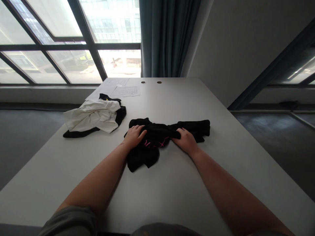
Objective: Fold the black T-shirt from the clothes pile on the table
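- Conceivably, uneven pulling could crease the black garment (159, 128), its loose near flap (142, 159) bunching.
- It lies mid-table (172, 193), long axis crosswise, one end pointing right; pink marking (147, 143) nearside.
- Left hand (134, 136): half-curled over cloth; grip, I cannot tell.
- Right hand (186, 140): closed on its edge.

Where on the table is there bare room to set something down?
Bare table lies beyond the black garment, right of the papers; also right of the garment, and between the forearms. It's crowded mid-table, where left hand and right hand touch the garment, and farther left around the white-and-black clothes.
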Demonstrator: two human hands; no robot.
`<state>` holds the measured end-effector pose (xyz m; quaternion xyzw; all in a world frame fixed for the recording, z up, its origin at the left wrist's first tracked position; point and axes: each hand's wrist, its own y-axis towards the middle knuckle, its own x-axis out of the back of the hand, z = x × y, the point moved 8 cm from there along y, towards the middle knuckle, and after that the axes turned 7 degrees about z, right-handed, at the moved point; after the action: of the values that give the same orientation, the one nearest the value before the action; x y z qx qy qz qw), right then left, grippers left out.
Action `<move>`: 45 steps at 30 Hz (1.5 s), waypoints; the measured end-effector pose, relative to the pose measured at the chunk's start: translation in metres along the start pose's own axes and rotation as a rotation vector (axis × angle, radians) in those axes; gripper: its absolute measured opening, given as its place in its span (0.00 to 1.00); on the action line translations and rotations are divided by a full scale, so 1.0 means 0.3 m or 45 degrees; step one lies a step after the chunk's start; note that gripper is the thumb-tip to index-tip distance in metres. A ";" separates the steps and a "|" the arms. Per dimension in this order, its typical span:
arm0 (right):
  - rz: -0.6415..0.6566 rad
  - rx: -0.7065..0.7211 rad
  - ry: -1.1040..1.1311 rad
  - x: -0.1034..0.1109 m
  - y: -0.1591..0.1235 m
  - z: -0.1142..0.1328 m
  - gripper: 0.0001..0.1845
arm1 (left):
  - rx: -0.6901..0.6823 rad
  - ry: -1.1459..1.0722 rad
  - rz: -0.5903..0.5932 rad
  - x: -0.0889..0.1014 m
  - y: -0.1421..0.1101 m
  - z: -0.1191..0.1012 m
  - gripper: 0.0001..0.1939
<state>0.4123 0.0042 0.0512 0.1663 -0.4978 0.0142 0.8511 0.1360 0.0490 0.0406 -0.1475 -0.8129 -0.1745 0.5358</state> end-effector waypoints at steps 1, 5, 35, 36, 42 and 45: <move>-0.005 -0.018 0.018 0.004 -0.002 -0.004 0.17 | 0.029 -0.018 -0.011 0.000 0.003 0.011 0.25; -0.004 -0.077 0.087 0.014 -0.006 -0.019 0.16 | 0.097 -0.105 -0.021 -0.003 0.007 0.041 0.27; 0.112 0.071 0.193 -0.011 0.013 -0.004 0.12 | 0.071 -0.101 0.004 -0.007 0.010 0.042 0.25; 0.113 0.074 0.194 -0.010 0.013 -0.001 0.12 | 0.072 -0.103 0.002 -0.007 0.010 0.044 0.25; 0.125 0.074 0.191 -0.006 0.013 0.003 0.11 | 0.058 -0.094 0.011 -0.008 0.011 0.042 0.25; 0.126 0.075 0.200 -0.009 0.013 -0.001 0.12 | 0.060 -0.096 0.019 -0.006 0.012 0.039 0.25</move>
<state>0.4106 0.0084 0.0499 0.1648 -0.4365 0.0839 0.8805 0.1286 0.0573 0.0350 -0.1472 -0.8353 -0.1455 0.5093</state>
